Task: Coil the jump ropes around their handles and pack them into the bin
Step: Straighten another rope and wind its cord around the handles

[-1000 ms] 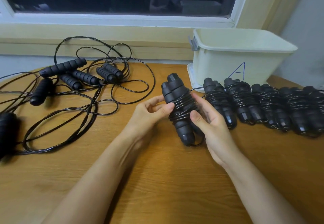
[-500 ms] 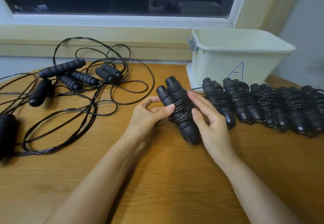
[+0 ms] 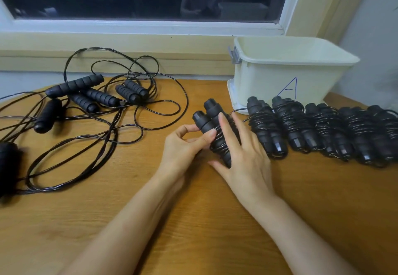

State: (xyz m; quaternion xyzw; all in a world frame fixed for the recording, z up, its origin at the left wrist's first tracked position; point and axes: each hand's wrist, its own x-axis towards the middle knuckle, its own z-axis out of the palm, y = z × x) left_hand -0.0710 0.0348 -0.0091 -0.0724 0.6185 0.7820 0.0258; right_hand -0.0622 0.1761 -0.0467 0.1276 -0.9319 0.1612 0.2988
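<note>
Both hands are closing on one coiled jump rope [image 3: 217, 132] over the bench [image 3: 193, 221] — left hand [image 3: 183, 145] pinching, right hand [image 3: 243, 154] pressing it with spread fingers. Coiled bundles [image 3: 323, 130] are waiting beside the bin [image 3: 286, 74]; a loose tangle [image 3: 92, 111] is lying uncoiled — none visibly packed.

Both hands on one coiled jump rope [image 3: 212, 124] at table [image 3: 193, 221] centre: left hand [image 3: 183, 147] pinches its handles from 9 o'clock, right hand [image 3: 243, 156] lies flat across the coil, fingers spread. Row of coiled ropes [image 3: 323, 132] runs toward 3 o'clock. Cream bin [image 3: 286, 70] marked "A" at 1 o'clock. Loose tangled ropes [image 3: 86, 111] at 10 o'clock.
</note>
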